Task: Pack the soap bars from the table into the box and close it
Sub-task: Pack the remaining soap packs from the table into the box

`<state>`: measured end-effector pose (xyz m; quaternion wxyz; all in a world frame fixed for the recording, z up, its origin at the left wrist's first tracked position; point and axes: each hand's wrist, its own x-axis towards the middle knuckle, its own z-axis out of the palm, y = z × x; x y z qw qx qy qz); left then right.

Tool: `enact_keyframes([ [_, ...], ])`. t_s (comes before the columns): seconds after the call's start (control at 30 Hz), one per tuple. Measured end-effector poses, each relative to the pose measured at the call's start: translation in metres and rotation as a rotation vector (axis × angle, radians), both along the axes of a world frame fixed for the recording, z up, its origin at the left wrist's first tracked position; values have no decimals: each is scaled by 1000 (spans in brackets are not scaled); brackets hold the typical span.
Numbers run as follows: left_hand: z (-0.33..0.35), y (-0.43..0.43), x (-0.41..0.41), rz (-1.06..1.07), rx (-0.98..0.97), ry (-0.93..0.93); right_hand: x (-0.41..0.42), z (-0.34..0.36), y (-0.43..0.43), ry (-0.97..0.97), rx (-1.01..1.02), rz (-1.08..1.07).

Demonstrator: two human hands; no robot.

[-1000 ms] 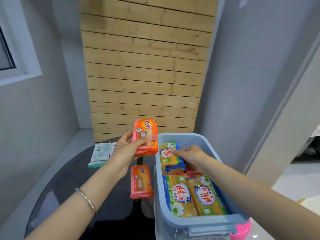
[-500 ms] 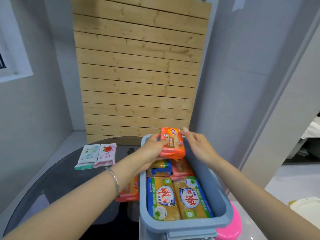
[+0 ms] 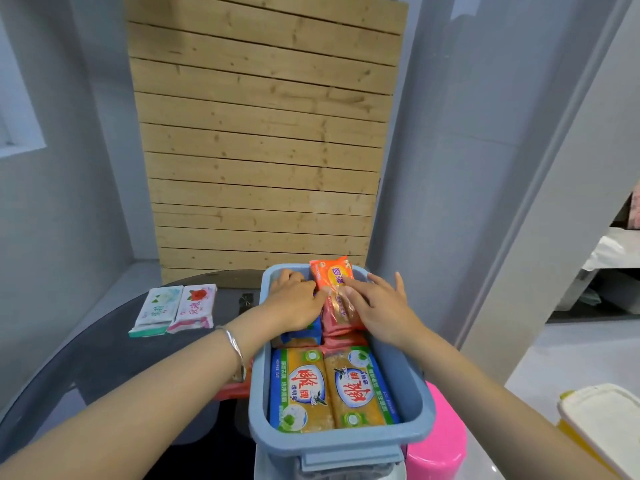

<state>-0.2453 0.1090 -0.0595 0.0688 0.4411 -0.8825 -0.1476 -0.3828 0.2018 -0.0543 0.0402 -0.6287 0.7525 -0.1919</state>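
Note:
A blue-grey plastic box stands at the right edge of the dark round table. Two yellow soap bars lie side by side in its near end, with a blue-wrapped bar and reddish packs behind them. Both hands are inside the far end. My left hand and my right hand press on an orange soap pack, which stands tilted against the far wall. Another orange bar lies on the table, mostly hidden under my left forearm. Two white soap packs lie at the table's far left.
A wooden slat panel leans on the wall behind the table. A pink stool stands right of the box. A white lid or container sits at the lower right. Grey walls close in on both sides.
The orange pack has gone down from above the rim into the far end of the box. Both hands followed it in and now rest on it.

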Motion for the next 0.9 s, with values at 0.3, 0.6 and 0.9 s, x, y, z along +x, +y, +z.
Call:
enact_keyframes([
  [0.3,-6,9,8,-97,-111,-45,-2,-4,6,223,165,58],
  [0.6,6,-20,93,30,-255,359,22,9,4,-110,-17,104],
  [0.9,-45,-53,184,329,40,375,161,31,-51,-699,163,187],
])
